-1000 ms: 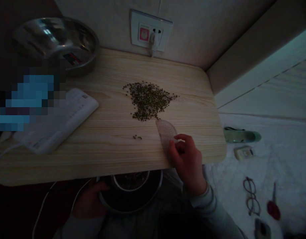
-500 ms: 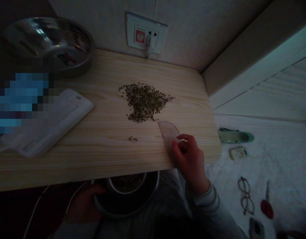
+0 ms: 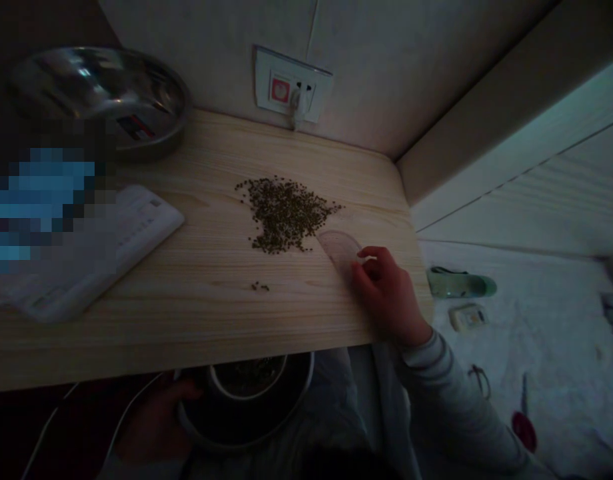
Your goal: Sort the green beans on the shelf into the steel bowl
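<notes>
A clear protractor (image 3: 338,248) is pinched between the thumb and fingers of my right hand (image 3: 386,287), low over the wooden tabletop. Just left of its tip lies a spread pile of small dark green beans (image 3: 289,215). A few stray beans (image 3: 260,287) sit apart, closer to the front edge. Below that edge my left hand (image 3: 159,417) grips the rim of a dark round pan (image 3: 236,427). A smaller vessel with a pale rim (image 3: 249,397) stands inside the pan, with dark contents I cannot make out; the tabletop partly covers it.
A steel bowl (image 3: 151,143) stands at the back left, beside a white power strip (image 3: 111,247) and a blurred-out blue screen (image 3: 41,193). A plug sits in the wall socket (image 3: 311,83). On the white surface at right lie a green bottle (image 3: 461,285) and a small pale device (image 3: 469,317).
My right hand has moved the protractor slightly up and right, its tip now close to the pile's lower right side. The left hand still holds the pan. The camera view has shifted a little.
</notes>
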The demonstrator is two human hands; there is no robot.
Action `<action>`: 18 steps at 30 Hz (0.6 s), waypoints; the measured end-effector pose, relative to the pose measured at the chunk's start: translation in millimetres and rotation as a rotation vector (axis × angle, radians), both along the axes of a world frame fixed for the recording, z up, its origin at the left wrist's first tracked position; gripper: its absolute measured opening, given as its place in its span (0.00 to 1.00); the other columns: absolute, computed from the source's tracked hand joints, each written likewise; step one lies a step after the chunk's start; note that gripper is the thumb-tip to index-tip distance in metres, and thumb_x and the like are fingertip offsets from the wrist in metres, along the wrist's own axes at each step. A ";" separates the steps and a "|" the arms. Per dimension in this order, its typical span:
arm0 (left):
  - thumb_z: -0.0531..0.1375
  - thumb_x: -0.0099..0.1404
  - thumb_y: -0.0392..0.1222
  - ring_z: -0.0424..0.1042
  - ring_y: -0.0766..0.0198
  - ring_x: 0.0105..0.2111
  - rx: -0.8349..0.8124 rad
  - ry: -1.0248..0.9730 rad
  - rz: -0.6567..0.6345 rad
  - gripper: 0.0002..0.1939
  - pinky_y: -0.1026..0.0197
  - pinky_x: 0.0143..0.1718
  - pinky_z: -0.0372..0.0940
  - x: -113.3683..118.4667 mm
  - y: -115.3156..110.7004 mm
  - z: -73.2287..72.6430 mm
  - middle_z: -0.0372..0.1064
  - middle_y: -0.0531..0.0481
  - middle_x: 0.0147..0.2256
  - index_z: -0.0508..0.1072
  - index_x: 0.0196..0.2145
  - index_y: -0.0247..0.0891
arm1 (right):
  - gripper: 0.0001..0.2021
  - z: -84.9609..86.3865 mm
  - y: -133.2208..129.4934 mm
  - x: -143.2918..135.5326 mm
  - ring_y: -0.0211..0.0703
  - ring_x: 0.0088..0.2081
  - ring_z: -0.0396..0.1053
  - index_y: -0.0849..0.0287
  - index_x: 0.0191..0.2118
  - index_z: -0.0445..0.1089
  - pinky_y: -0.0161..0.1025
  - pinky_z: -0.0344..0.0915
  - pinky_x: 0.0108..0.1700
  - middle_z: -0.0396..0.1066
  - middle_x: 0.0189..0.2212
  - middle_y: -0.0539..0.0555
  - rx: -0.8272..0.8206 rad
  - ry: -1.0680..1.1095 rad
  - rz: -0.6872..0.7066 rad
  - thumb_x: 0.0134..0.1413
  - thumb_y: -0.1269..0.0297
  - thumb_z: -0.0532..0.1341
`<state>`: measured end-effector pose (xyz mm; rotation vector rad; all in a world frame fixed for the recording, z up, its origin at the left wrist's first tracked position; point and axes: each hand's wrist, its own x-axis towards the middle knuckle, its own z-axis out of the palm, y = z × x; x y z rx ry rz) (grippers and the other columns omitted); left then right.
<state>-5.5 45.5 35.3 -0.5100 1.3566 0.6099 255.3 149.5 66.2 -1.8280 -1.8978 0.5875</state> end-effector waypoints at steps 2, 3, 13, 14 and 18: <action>0.55 0.39 0.24 0.70 0.49 0.34 -0.037 -0.015 -0.003 0.29 0.52 0.32 0.67 -1.9 -0.2 -2.3 0.75 0.54 0.27 0.72 0.40 0.43 | 0.09 0.0 5.3 3.2 0.31 0.17 0.56 0.60 0.37 0.59 0.29 0.50 0.21 0.57 0.15 0.43 0.012 -0.012 -0.001 0.50 0.62 0.51; 0.55 0.38 0.23 0.71 0.49 0.34 -0.038 0.000 0.008 0.30 0.53 0.32 0.67 -2.9 -0.3 -3.9 0.75 0.55 0.26 0.72 0.40 0.44 | 0.09 -0.1 7.7 4.6 0.31 0.17 0.56 0.60 0.37 0.59 0.29 0.50 0.21 0.58 0.15 0.43 0.016 -0.016 -0.001 0.50 0.62 0.51; 0.53 0.37 0.20 0.72 0.51 0.31 -0.071 0.108 0.084 0.29 0.54 0.31 0.67 1.3 2.5 -5.6 0.73 0.58 0.18 0.73 0.36 0.44 | 0.10 1.7 37.4 33.1 0.32 0.17 0.56 0.60 0.38 0.59 0.29 0.50 0.20 0.59 0.16 0.44 0.015 -0.047 0.057 0.49 0.62 0.51; 0.53 0.36 0.20 0.72 0.51 0.31 -0.047 0.136 0.093 0.30 0.54 0.31 0.67 2.8 3.0 -3.7 0.72 0.58 0.18 0.73 0.36 0.45 | 0.11 1.5 40.4 36.3 0.32 0.18 0.57 0.60 0.38 0.59 0.30 0.50 0.21 0.61 0.17 0.45 0.004 -0.038 0.066 0.49 0.61 0.52; 0.53 0.35 0.20 0.72 0.51 0.31 0.002 0.128 0.105 0.27 0.54 0.31 0.67 4.4 3.6 0.1 0.73 0.58 0.19 0.74 0.31 0.43 | 0.11 1.2 48.8 46.7 0.33 0.20 0.61 0.60 0.39 0.59 0.31 0.55 0.23 0.66 0.21 0.48 -0.018 0.014 0.080 0.49 0.61 0.52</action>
